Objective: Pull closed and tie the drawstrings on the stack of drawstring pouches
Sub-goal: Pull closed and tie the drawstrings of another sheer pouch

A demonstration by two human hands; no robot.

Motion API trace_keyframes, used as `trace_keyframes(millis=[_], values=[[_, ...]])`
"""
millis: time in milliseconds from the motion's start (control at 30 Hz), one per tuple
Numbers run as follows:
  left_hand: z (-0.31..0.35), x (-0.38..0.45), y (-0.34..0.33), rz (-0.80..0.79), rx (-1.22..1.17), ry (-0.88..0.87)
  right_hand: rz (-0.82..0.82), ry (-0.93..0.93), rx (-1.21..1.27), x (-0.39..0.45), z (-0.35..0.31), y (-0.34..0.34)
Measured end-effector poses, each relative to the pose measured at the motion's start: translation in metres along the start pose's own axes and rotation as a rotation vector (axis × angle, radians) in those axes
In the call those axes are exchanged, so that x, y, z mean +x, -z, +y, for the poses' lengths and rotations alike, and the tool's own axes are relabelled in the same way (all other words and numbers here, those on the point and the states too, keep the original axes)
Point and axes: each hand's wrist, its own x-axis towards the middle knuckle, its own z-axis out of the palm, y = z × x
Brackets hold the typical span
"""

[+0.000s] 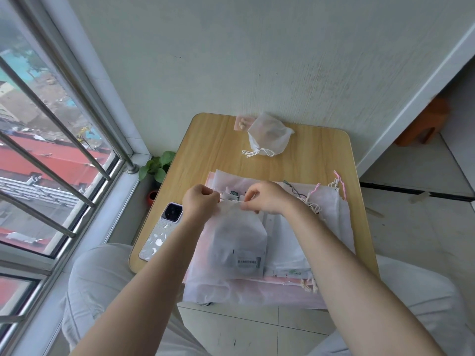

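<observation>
Both hands, the left hand (pixel 200 202) and the right hand (pixel 264 199), pinch the drawstring at the mouth of the top white pouch (pixel 237 242), which lies on the pouch stack (pixel 321 227) at the desk's (pixel 205 150) 6 o'clock edge. A tied pouch (pixel 267 137) sits at 12 o'clock, a phone (pixel 162 232) at 8.

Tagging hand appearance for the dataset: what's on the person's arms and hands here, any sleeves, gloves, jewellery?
Both forearms are bare right up to the bottom frame edge: no sleeves in view. The left hand and right hand wear no gloves; no rings, watch or wristbands are visible. Nothing is marked on either arm. Light grey trousers cover the knees below.
</observation>
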Motion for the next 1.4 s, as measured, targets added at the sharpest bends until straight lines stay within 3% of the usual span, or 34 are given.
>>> trace_keyframes(millis=[100, 167, 233, 333, 433, 533, 700, 867, 1000, 1133, 1400], values=[[0.003, -0.001, 0.008, 0.044, 0.299, -0.120, -0.018, 0.031, -0.035, -0.001, -0.003, -0.003], [0.005, 0.000, 0.009, 0.094, 0.294, -0.393, 0.006, 0.050, -0.041, 0.000, -0.005, -0.003], [0.014, -0.003, 0.008, -0.056, 0.232, -0.576, 0.005, 0.059, -0.042, 0.000, -0.007, -0.002], [0.025, -0.002, 0.005, -0.288, 0.397, -0.463, -0.015, 0.071, 0.002, 0.000, -0.006, 0.001], [0.025, 0.002, 0.006, -0.303, 0.548, -0.401, 0.001, 0.081, 0.064, -0.002, -0.006, 0.005], [0.028, 0.000, 0.010, -0.286, 0.585, -0.350, 0.050, 0.050, -0.064, -0.002, -0.007, 0.004], [0.044, -0.014, 0.016, -0.508, 0.224, -0.161, 0.105, 0.037, -0.158, 0.002, -0.009, -0.011], [0.037, -0.020, 0.015, -0.635, -0.138, -0.094, 0.120, 0.084, -0.145, -0.003, -0.013, -0.013], [0.028, -0.016, 0.009, -0.546, -0.207, -0.074, 0.100, 0.046, 0.152, -0.007, -0.008, -0.006], [0.024, -0.014, 0.006, -0.411, -0.043, -0.110, 0.097, 0.063, 0.379, -0.007, -0.006, 0.001], [0.026, -0.024, 0.006, -0.598, 0.094, -0.211, 0.135, 0.095, 0.398, -0.004, -0.028, 0.004]])
